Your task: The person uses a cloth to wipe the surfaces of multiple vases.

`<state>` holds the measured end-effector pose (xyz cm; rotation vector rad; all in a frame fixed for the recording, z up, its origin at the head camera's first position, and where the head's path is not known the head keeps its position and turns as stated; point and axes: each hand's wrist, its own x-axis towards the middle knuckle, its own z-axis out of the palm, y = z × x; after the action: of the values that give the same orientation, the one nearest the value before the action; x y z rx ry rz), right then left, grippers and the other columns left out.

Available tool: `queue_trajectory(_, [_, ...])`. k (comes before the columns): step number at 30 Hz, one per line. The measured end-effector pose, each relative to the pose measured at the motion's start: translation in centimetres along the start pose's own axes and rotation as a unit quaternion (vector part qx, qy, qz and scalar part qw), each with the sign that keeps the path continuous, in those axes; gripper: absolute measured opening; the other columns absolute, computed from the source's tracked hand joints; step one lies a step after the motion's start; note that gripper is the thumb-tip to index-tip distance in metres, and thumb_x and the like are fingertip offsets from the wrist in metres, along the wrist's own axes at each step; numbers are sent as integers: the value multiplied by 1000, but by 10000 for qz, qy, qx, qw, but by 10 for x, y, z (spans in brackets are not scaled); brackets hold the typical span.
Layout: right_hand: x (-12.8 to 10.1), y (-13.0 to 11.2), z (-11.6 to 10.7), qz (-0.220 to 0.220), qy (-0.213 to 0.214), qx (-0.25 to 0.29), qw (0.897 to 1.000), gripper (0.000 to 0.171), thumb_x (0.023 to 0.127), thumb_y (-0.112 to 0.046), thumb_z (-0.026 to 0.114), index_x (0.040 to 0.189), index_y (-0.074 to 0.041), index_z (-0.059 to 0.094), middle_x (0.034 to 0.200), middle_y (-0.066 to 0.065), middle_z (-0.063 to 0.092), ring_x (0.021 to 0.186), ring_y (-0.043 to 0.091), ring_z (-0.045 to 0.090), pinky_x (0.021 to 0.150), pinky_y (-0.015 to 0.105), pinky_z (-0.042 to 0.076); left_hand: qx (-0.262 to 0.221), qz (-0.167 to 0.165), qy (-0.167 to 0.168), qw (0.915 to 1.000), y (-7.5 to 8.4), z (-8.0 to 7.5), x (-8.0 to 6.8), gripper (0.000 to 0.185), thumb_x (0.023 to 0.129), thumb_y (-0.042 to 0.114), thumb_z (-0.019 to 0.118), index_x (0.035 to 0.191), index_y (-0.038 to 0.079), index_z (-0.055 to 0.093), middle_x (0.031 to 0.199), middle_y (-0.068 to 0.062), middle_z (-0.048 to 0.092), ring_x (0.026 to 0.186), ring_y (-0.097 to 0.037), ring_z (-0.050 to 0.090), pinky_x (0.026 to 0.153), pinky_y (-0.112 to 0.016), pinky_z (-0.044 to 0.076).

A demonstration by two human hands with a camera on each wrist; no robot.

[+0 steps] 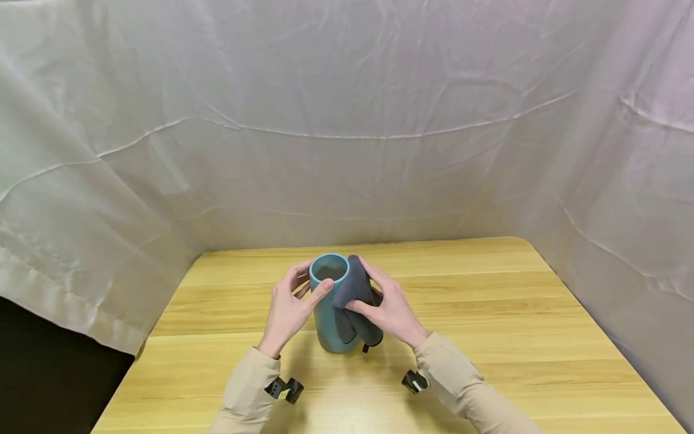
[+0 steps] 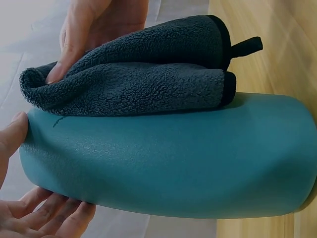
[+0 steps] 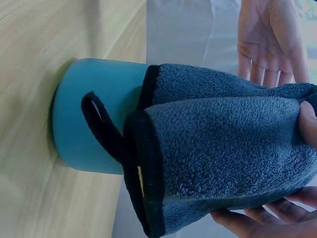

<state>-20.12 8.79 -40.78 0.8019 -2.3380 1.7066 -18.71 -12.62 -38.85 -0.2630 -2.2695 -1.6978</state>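
A tall teal vase (image 1: 327, 322) stands upright on the table, its round mouth facing up. My left hand (image 1: 289, 308) holds it near the rim, thumb at the front and fingers round the far left side. In my right hand (image 1: 394, 306) is a dark grey-blue towel (image 1: 353, 293), pinched between thumb and fingers against the vase's right side. The folded towel hangs down with its black hem and hanging loop (image 3: 101, 119) low. In the left wrist view, a small dark mark (image 2: 58, 121) shows on the vase beside the towel's edge.
The wooden table (image 1: 488, 301) extends around the vase on all sides. Pale grey curtains (image 1: 352, 169) enclose it at the back and both sides. Each wrist wears a small black camera (image 1: 293, 390) on a strap.
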Motion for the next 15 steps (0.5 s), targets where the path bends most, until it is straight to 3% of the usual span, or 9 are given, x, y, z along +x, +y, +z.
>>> queue_trajectory(8, [-7, 15, 1, 186, -162, 207, 9995, 77, 86, -14, 80, 154, -17, 43, 151, 13, 52, 133, 35, 55, 106, 59, 49, -55, -49, -1, 10000, 0, 0, -1, 51, 86, 20, 82, 132, 11, 62, 131, -11, 66, 126, -30, 63, 107, -43, 51])
queue_trajectory(15, [-22, 40, 6, 692, -367, 135, 9968, 80, 85, -14, 81, 154, -15, 41, 154, 14, 48, 141, 36, 47, 111, 58, 45, -39, -85, -12, 10000, 0, -1, -1, 53, 85, 20, 82, 133, 10, 61, 133, -13, 65, 127, -33, 62, 107, -47, 51])
